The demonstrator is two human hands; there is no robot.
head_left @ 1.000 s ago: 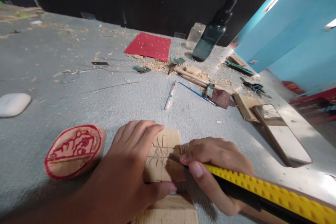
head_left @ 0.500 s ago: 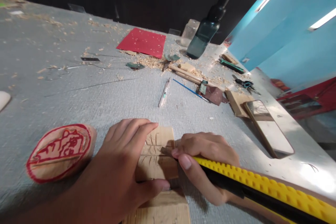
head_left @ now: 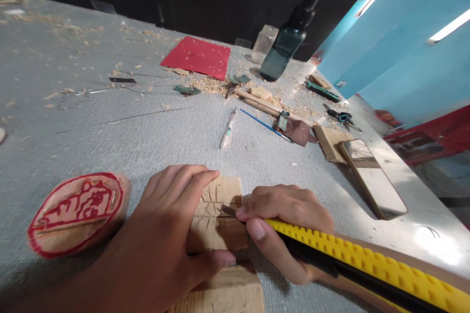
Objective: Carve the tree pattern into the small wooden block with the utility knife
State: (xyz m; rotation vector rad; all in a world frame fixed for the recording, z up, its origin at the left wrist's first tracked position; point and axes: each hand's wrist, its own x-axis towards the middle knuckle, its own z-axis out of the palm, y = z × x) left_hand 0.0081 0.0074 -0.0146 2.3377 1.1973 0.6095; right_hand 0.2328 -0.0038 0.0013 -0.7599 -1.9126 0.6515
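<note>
A pale wooden block (head_left: 220, 215) with carved lines lies on the grey textured table (head_left: 147, 127) near the front edge. My left hand (head_left: 165, 234) presses down on the block, fingers over its top edge and thumb against its near side. My right hand (head_left: 286, 225) is closed around a yellow and black utility knife (head_left: 367, 264). The knife's blade tip touches the block's right side, just past my fingertips. A second wooden piece (head_left: 227, 296) sits under and in front of the block.
An oval wood slice with a red painted design (head_left: 75, 212) lies left of my hands. Farther back are a pen (head_left: 227, 129), a blue brush (head_left: 264, 124), wooden sticks, shavings, a red sheet (head_left: 198, 56), a dark bottle (head_left: 286, 44), a glass jar, scissors (head_left: 341, 116) and a phone (head_left: 370, 176).
The view has shifted slightly, sliding the table's contents left. My right hand and the knife tip have edged a little left along the block. My left hand stays pressed in place.
</note>
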